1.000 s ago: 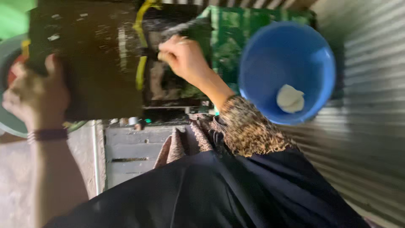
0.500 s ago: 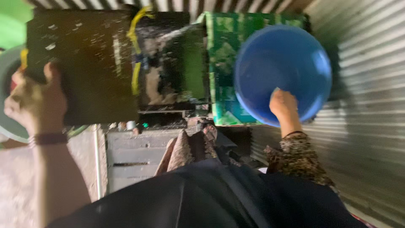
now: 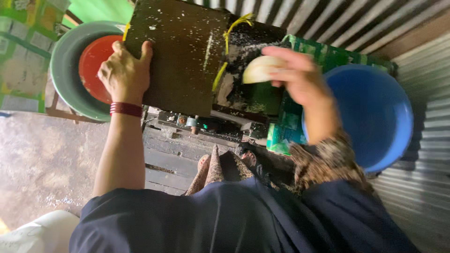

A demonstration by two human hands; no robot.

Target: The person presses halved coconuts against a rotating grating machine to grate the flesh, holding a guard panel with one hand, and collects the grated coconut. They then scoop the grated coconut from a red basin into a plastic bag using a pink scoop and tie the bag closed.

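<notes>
A pale white piece [image 3: 262, 69] — absent from the right hand [image 3: 300, 79] half a second ago at the blue basin [image 3: 375, 112] — is now pinched above the dark machine [image 3: 243, 89]; the board [image 3: 180, 56] is gripped by the left hand [image 3: 123, 70].

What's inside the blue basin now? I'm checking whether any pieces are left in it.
The blue basin shows only bare blue floor. Its near left part is covered by the right hand, which holds a pale wedge-shaped piece beside it.
</notes>
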